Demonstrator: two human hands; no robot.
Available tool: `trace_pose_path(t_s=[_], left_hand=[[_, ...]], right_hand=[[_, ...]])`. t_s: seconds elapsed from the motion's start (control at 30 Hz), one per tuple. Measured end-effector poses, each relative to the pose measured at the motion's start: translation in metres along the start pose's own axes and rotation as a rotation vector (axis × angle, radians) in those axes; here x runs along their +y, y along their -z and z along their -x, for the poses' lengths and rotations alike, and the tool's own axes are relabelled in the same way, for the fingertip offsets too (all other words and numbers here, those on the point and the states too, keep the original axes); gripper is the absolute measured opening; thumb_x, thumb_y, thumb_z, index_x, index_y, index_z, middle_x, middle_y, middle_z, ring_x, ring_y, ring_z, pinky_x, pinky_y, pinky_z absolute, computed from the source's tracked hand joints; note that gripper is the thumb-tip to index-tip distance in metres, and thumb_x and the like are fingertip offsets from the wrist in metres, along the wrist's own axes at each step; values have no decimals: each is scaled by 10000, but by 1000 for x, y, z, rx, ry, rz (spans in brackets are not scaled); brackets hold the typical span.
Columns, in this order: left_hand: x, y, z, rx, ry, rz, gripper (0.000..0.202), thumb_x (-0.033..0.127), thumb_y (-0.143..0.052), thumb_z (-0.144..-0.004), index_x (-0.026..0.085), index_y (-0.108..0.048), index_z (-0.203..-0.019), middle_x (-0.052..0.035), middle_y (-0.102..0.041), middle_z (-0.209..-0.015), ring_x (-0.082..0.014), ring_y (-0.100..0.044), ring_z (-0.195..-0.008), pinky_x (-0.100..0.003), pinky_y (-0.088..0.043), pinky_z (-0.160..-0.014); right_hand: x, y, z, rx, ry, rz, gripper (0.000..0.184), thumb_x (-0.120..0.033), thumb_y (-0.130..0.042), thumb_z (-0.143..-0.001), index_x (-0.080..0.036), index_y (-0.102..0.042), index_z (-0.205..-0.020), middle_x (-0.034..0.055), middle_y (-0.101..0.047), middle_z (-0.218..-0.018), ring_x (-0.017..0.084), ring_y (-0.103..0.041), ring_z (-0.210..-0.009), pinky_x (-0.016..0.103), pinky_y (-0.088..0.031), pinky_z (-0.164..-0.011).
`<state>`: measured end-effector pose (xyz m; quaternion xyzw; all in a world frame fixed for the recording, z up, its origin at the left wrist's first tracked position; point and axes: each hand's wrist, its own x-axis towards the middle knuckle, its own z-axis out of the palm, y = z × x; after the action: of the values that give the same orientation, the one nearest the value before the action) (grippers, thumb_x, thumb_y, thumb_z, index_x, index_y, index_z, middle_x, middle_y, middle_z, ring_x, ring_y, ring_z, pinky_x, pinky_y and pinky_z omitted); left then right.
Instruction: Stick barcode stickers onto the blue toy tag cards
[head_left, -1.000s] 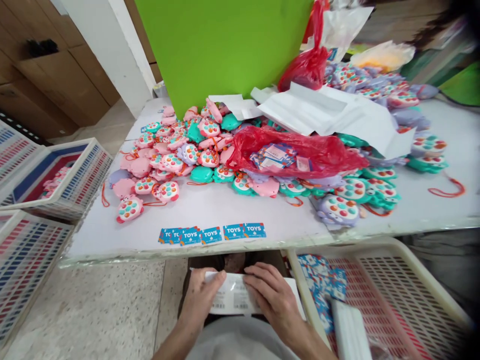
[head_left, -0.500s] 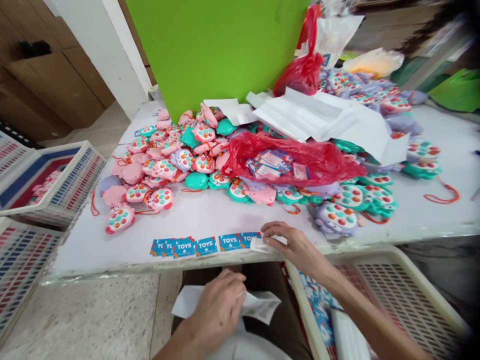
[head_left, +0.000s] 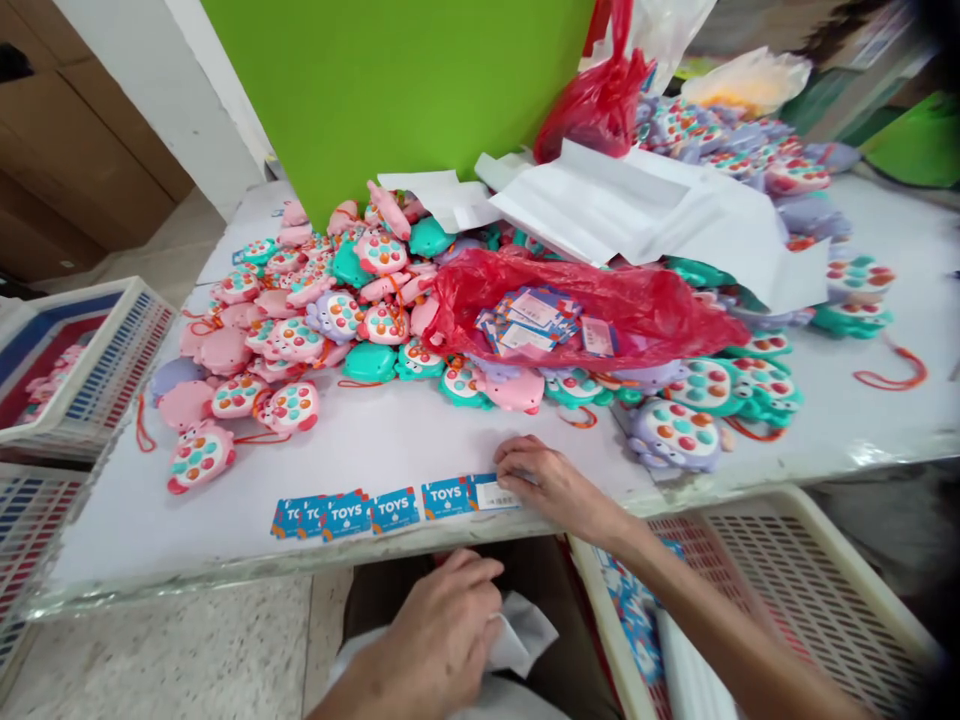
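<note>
right hand (head_left: pixel 551 482) grip pinches a white label (head_left: pixel 495 494) lying under its fingertips on the rightmost toys card (head_left: pixel 446 496) at the desk (head_left: pixel 360 440) edge; left hand (head_left: pixel 442 635) grip grasps a white sheet (head_left: pixel 525 632).

1. Blue "TOYS" cards (head_left: pixel 395 508): a flat row along the desk's near edge, overlapping at the left end.
2. White barcode sticker (head_left: pixel 495 495): small, flat on the rightmost card.
3. White paper sheet (head_left: pixel 526 632): creased, below the desk edge.

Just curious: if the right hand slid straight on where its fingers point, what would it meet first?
Probably the row of blue TOYS cards, right beyond the white label the right hand touches.
</note>
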<state>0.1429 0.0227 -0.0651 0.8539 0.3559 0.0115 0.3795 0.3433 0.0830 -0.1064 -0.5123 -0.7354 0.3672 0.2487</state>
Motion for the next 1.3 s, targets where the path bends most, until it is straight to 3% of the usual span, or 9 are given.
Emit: trace_pose_path(t_s=[0.3,0.63,1.3], left_hand=[[-4,-5,-10,90,3,-111,199,126,-427,-846,152,-622,-812,-94,-538,-1227,-198,-424,-1189,-347,-333,-1041],[-3,-2,-14,45,-34,-256,172,45,-448,-810,105,-609,-805,-160,-522,-1232,-229,-422,-1193,-337,-323,-1046],[-1,2,-21,-12,34,-234,194,35,-431,-807,109,-610,-793,-147,-457,-1307,-245,-412,-1201,-358,-341,-1032]], right_hand=[[2,-5,-1,8,-27,7,149,-94,-535,-800,-165,-582,-677,52,-606,-836,184,-533,-852,333,-404,-816],[3,-8,0,35,-8,19,168,-91,-526,-801,-179,-575,-667,37,-598,-827,182,-527,-844,329,-397,-808],[1,-8,-1,51,11,54,183,-50,-532,-785,-168,-573,-651,34,-590,-789,176,-534,-820,317,-410,-794]])
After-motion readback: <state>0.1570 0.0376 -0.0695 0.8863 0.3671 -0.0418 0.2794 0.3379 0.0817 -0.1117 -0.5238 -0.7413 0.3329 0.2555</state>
